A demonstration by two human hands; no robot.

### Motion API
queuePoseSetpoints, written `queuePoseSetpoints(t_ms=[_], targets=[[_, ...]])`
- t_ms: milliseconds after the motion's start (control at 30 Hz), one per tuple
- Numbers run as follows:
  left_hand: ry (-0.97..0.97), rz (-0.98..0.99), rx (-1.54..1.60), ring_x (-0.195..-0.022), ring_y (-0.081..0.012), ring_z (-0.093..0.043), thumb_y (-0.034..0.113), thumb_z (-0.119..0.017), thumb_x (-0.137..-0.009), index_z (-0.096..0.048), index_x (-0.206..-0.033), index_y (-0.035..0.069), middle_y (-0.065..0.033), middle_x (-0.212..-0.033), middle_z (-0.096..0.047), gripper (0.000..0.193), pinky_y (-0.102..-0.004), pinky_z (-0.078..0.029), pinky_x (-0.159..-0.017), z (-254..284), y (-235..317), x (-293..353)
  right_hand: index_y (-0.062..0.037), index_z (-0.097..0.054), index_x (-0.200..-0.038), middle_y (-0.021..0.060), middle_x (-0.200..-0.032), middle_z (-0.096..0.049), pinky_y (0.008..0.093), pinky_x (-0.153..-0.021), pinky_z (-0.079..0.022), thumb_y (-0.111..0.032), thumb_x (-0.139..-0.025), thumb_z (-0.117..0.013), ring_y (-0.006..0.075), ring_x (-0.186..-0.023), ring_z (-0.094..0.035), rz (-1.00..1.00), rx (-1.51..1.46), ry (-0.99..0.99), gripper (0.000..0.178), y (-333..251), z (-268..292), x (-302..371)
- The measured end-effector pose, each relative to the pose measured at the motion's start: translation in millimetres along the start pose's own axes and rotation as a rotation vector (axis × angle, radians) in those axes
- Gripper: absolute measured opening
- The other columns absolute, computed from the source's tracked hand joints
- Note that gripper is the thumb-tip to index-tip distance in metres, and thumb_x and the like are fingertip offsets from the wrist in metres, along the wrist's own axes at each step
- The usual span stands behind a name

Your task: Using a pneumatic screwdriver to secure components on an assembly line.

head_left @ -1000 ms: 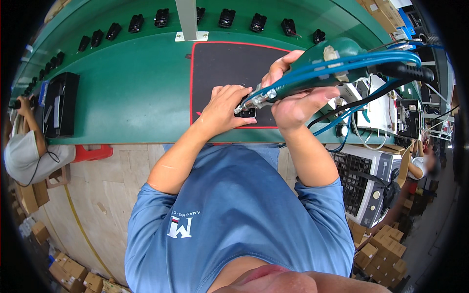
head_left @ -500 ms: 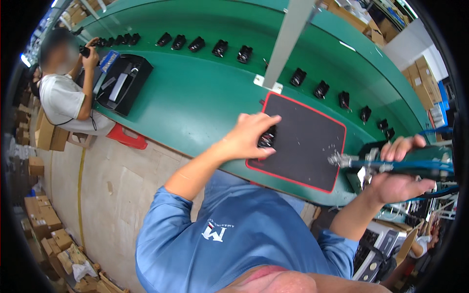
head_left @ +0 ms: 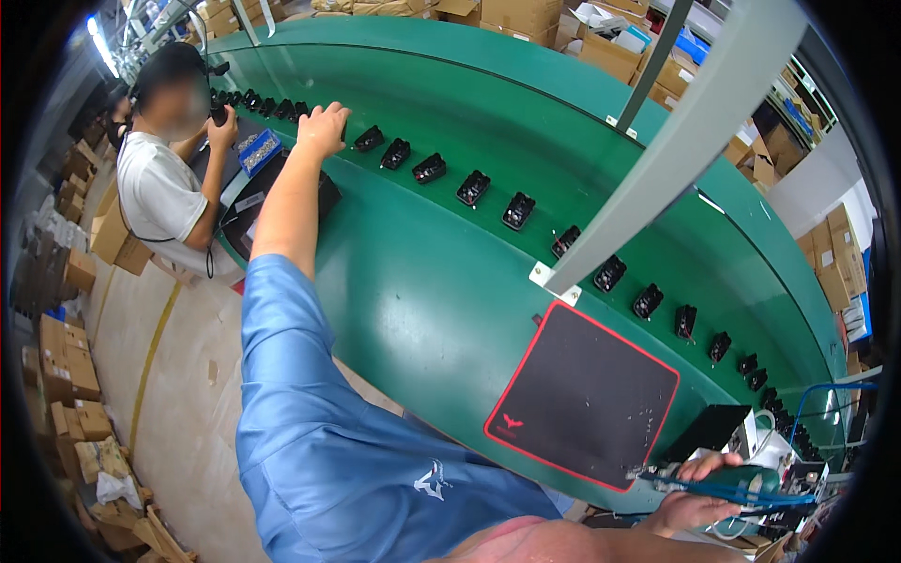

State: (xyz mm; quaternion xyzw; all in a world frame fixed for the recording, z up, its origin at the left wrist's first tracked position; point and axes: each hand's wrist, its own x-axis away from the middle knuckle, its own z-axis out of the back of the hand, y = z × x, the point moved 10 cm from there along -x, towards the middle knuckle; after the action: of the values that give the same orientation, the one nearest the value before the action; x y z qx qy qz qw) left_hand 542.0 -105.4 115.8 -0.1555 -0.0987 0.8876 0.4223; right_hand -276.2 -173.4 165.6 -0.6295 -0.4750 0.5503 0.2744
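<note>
My left arm stretches to the far left, where my left hand (head_left: 322, 129) is closed around a small black plastic housing (head_left: 346, 130). Most of that housing is hidden by the fingers. It is over the row of similar black housings (head_left: 430, 168) on the green belt. At the lower right, my right hand (head_left: 699, 488) grips a green powered screwdriver (head_left: 751, 480) with a metal front end and blue hoses. Its tip lies over the near right corner of a black mat with a red edge (head_left: 587, 394). Small bright bits are scattered on the mat's right side.
A grey post (head_left: 676, 141) stands on the table behind the mat. Another person (head_left: 164, 188) sits at the far left, beside a blue tray of small parts (head_left: 258, 153) and a black box (head_left: 324, 197). Equipment with cables (head_left: 770, 436) stands at the right. Cardboard boxes (head_left: 66, 357) line the floor.
My left hand has lifted the black housing off the mat and carried it far left to the row. The right hand keeps the screwdriver near the mat's right edge. The view has shifted.
</note>
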Motion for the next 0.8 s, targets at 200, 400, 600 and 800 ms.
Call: queuePoseSetpoints(t_ms=[200, 400, 600, 800], targets=[[-0.122, 0.057, -0.166, -0.117, -0.0248, -0.062, 0.006, -0.064, -0.09, -0.053, -0.131, 0.016, -0.0016, -0.128, -0.055, 0.044, -0.0458, -0.05, -0.089, -61.2, 1.9, -30.8, 0.0005, -0.04, -0.141, 0.0154, -0.087, -0.065, 0.0384, -0.068, -0.057, -0.063, -0.101, -0.045, 0.0273, -0.077, -0.068, -0.075, -0.199, -0.587, 0.076, -0.1, 13.3, -9.1], [-0.061, -0.013, -0.267, -0.114, -0.0214, -0.063, 0.015, -0.058, -0.096, -0.057, -0.124, 0.018, -0.0009, -0.122, -0.058, 0.028, -0.0427, -0.048, -0.09, -84.8, 2.8, -63.3, -0.002, -0.052, -0.134, 0.0189, -0.09, -0.064, 0.036, -0.06, -0.049, -0.075, -0.088, -0.058, 0.0271, -0.068, -0.058, 0.008, -0.197, -0.189, 0.086, 10.9, 6.0, -15.5], [-0.026, -0.113, -0.238, -0.125, -0.0235, -0.057, 0.012, -0.062, -0.092, -0.051, -0.139, 0.023, 0.0, -0.136, -0.055, 0.049, -0.0462, -0.045, -0.096, -112.9, 6.0, -66.5, -0.0028, -0.052, -0.134, 0.0203, -0.09, -0.065, 0.0378, -0.062, -0.052, -0.073, -0.091, -0.056, 0.0291, -0.071, -0.06, -0.076, -0.296, -0.133, 0.082, 30.8, -3.6, -29.8], [-0.103, 0.034, 0.294, -0.131, -0.0303, -0.052, 0.038, -0.066, -0.093, -0.062, -0.137, 0.023, -0.0083, -0.135, -0.062, 0.047, -0.0528, -0.039, -0.104, -82.8, 21.4, -65.8, -0.0008, -0.052, -0.133, 0.0223, -0.091, -0.065, 0.0405, -0.066, -0.053, -0.071, -0.096, -0.048, 0.0311, -0.073, -0.061, -0.006, -0.277, -0.254, 0.08, 25.3, -3.7, -29.9]])
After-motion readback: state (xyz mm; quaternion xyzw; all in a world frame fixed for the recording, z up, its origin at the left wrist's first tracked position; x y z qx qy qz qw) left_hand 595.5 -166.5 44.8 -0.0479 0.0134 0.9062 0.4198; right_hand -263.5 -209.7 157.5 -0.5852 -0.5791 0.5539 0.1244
